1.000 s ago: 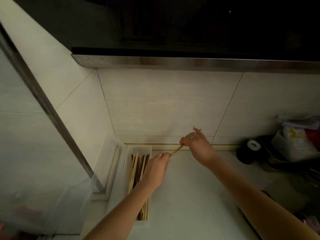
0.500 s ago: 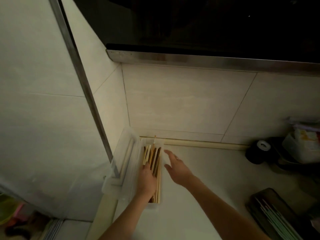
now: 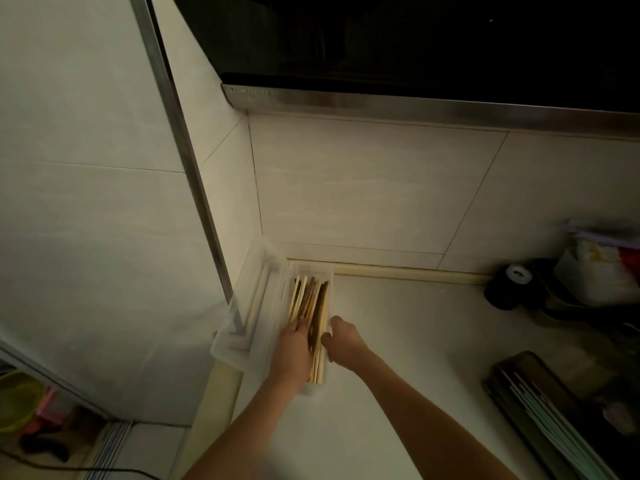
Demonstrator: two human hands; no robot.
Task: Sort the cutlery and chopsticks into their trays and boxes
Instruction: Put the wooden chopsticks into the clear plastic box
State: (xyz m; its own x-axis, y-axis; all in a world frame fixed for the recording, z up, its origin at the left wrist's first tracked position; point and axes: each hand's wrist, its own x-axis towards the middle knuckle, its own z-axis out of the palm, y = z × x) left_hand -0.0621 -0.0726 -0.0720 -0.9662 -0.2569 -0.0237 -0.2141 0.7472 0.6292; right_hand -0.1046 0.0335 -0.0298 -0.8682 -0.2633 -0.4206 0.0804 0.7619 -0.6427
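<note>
A clear plastic box (image 3: 329, 277) stands in the counter's left corner, filled with wooden chopsticks (image 3: 308, 299) lying lengthwise. Its clear lid (image 3: 249, 306) is swung open to the left against the wall. My left hand (image 3: 292, 348) lies flat on the near half of the chopsticks, fingers straight. My right hand (image 3: 343, 339) sits at the box's right wall, fingers curled against the wall; what they grasp is blurred. A dark tray (image 3: 540, 410) with pale green chopsticks lies at the right edge.
A black tape roll (image 3: 509, 285) and white plastic bags (image 3: 599, 271) stand at the back right by the tiled wall. A steel-edged range hood (image 3: 415, 105) hangs overhead. The counter's left edge drops to the floor, where coloured items lie.
The wooden chopstick both hands held a second ago is now in the box. My left hand moved onto the chopsticks, and my right hand drew back to the box's right wall.
</note>
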